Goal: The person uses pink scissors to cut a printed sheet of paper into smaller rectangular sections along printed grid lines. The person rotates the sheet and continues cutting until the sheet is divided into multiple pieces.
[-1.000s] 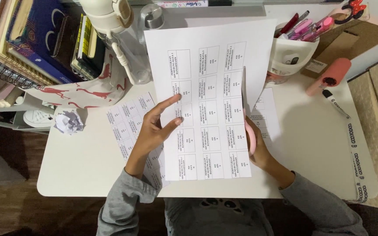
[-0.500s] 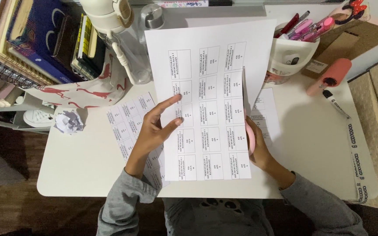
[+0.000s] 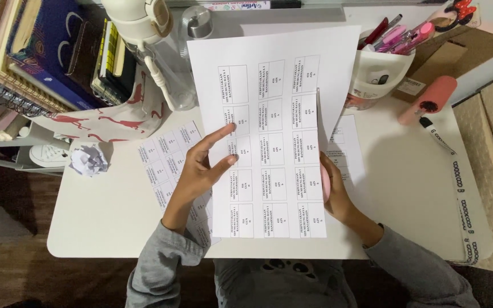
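Barely anything has shifted since a second ago: the printed sheet (image 3: 269,137) has slid a touch toward the person, and both hands hold the same pose.

Head view. White bench (image 3: 412,188) shows open surface on the right, between the sheet and the lanyard (image 3: 464,199) that runs along the right edge; bare room too at the left front, below the crumpled paper ball (image 3: 88,158). The sheet's lower edge reaches the bench's near edge, and its top leans up toward the back.

Left hand (image 3: 201,171) is closed on the sheet's left edge, thumb on the printed face, index finger stretched across it. Right hand (image 3: 338,197) sits mostly behind the sheet's right edge, wrapped round the pink scissors (image 3: 324,185); the blade runs up the cut line. A cut strip hangs free to the right.

Second sheet of labels (image 3: 169,157) lies flat under the left wrist. At the back, a white pen holder (image 3: 380,71) carries pink and red pens. Books (image 3: 35,51) stand stacked at the left rear.
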